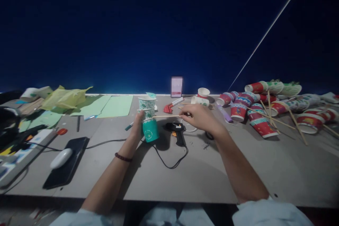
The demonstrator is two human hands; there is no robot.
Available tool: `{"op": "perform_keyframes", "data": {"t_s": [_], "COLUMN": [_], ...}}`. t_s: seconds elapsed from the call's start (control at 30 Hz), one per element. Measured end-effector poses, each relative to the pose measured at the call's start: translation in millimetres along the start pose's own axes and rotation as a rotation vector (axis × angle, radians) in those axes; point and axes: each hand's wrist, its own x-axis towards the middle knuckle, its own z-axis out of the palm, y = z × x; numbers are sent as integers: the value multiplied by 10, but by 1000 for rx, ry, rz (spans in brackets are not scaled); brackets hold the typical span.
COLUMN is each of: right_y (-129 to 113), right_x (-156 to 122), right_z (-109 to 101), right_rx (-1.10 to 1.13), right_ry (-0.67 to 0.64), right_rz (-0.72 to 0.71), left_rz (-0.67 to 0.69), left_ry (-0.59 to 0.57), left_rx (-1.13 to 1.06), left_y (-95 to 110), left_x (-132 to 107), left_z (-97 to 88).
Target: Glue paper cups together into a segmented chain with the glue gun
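Note:
My left hand [137, 126] is wrapped round the side of a joined stack of paper cups [148, 107], white with green print above and plain teal below. A small pale teal paper piece [151, 95] sticks up at its top rim. Between the fingers of my right hand [196, 116] is the end of a thin wooden stick [166, 116]. The stick lies level, and its far end meets the cups near their middle; whether it goes in cannot be seen. Below and between my hands, a black glue gun [178, 132] rests on the table.
Joined red and patterned cups [238, 110] with sticks lie at the right. Loose cups [203, 93], a red-and-white marker [176, 103] and an upright phone [176, 87] stand or lie at the back. Left are green paper [116, 106], a black phone [67, 166] and a power strip [29, 155].

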Motion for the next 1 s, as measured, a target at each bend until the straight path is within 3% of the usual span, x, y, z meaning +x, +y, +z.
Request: {"op": "perform_keyframes", "data": {"t_s": [0.13, 0.43, 0.7, 1.0], "right_y": [60, -25, 14, 84], "right_x": [25, 12, 30, 96], "right_z": [81, 89, 96, 232], "right_rx": [74, 89, 1, 126], "right_ry": [-42, -120, 12, -8], "right_rz": [-1, 44, 23, 30], "left_rz": [8, 210, 275, 324], "left_ry": [-2, 92, 144, 138], "left_rx": [-2, 5, 60, 44], "left_y": [14, 42, 24, 54], "left_x": [-11, -8, -37, -31], "left_z": [1, 17, 32, 35]}}
